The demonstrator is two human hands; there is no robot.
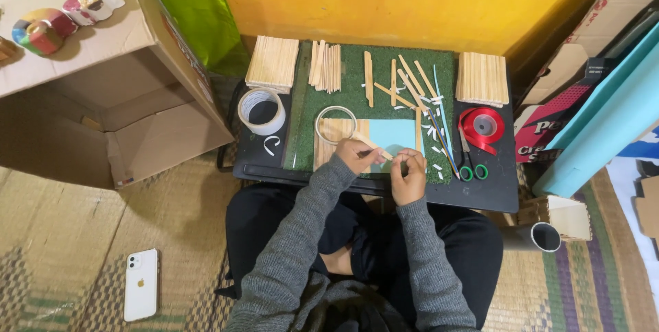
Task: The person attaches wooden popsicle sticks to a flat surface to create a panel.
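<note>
The wooden craft stick lies slantwise between both hands at the near edge of the green mat. The left hand has its fingers clamped on the stick's far end; the right hand pinches its near tip. Beneath lies a light blue card beside joined sticks. Farther left on the black counter sits a tape roll; scissors and red ribbon lie right.
</note>
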